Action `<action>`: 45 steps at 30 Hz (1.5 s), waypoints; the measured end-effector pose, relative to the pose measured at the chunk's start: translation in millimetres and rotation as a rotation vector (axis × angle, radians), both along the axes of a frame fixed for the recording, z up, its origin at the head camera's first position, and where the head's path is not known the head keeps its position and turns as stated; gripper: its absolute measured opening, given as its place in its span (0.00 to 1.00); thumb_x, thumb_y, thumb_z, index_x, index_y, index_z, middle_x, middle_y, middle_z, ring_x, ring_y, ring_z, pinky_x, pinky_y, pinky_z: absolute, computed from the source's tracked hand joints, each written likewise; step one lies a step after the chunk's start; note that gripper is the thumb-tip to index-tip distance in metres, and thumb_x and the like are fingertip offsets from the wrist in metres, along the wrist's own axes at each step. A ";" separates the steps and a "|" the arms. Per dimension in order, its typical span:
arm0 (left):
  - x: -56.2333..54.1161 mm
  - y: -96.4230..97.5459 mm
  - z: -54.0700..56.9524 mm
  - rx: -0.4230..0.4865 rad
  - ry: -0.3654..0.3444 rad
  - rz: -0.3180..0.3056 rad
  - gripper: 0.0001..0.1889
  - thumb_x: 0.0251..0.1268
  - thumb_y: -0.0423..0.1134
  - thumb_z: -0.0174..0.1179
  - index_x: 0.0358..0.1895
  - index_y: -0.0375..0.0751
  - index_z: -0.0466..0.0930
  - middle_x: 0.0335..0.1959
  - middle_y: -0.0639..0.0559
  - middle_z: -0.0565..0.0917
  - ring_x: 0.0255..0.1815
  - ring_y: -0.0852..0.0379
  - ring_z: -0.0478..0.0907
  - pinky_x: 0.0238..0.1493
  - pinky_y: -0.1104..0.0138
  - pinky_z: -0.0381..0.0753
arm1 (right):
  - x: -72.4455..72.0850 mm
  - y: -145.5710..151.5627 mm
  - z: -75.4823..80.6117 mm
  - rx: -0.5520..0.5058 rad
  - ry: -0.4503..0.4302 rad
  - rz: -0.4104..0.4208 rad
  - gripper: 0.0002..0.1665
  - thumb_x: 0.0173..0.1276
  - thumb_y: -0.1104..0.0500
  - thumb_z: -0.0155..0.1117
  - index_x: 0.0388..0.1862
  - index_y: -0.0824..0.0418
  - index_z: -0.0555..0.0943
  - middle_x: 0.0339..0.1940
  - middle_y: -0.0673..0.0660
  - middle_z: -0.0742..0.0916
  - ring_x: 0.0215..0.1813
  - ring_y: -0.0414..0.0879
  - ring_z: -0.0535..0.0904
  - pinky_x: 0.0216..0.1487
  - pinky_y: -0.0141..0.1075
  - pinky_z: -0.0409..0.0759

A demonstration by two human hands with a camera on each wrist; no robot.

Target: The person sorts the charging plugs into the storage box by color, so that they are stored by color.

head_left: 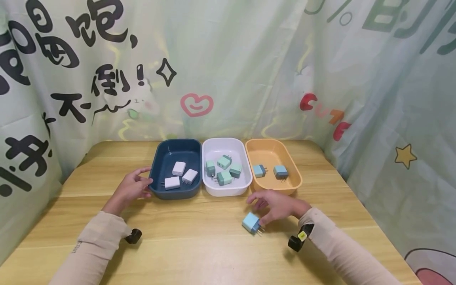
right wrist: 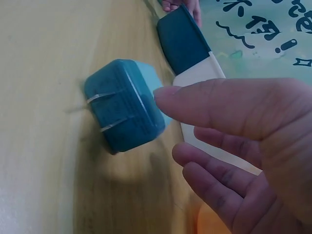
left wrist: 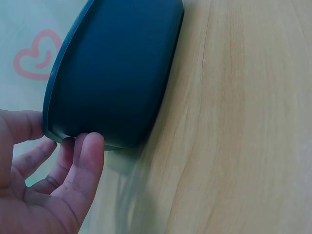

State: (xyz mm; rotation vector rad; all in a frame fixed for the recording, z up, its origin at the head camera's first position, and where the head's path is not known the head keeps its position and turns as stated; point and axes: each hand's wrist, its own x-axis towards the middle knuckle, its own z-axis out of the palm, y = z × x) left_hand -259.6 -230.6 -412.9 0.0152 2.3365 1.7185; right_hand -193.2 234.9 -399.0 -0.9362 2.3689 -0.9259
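Observation:
A light blue and dark blue wall charger point(head_left: 251, 223) with metal prongs is on the front part of the table, in front of the trays. Beside it is my right hand point(head_left: 274, 205); the thumb tip meets or nearly meets the charger, while the other fingers stand apart from it. In the right wrist view the charger point(right wrist: 124, 105) shows its prongs facing away from the thumb. At the left, my left hand point(head_left: 132, 186) holds the edge of a dark blue tray point(head_left: 179, 193). Its fingertips are at the rim and outer wall in the left wrist view.
White chargers point(head_left: 172, 183) lie in the dark blue tray. The white tray point(head_left: 227, 190) beside it contains several green chargers point(head_left: 224, 177). Two blue chargers point(head_left: 280, 171) sit in the orange tray point(head_left: 270, 146). A printed curtain point(head_left: 228, 79) hangs behind the wooden table point(head_left: 199, 245).

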 end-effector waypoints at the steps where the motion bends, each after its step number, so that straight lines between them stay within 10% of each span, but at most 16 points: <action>1: -0.1 0.2 0.3 -0.003 0.002 -0.001 0.30 0.74 0.35 0.50 0.75 0.38 0.53 0.50 0.33 0.72 0.33 0.52 0.79 0.37 0.60 0.85 | 0.0 -0.6 -0.4 0.005 -0.004 0.000 0.37 0.49 0.64 0.77 0.59 0.67 0.73 0.50 0.60 0.82 0.50 0.51 0.81 0.53 0.39 0.79; 45: 0.3 -0.3 -1.8 -0.013 0.012 0.009 0.29 0.74 0.35 0.50 0.75 0.37 0.54 0.49 0.33 0.72 0.33 0.52 0.79 0.36 0.60 0.85 | -3.1 -7.5 -5.3 0.120 0.024 0.075 0.28 0.48 0.65 0.79 0.48 0.50 0.80 0.43 0.41 0.83 0.44 0.37 0.80 0.50 0.34 0.79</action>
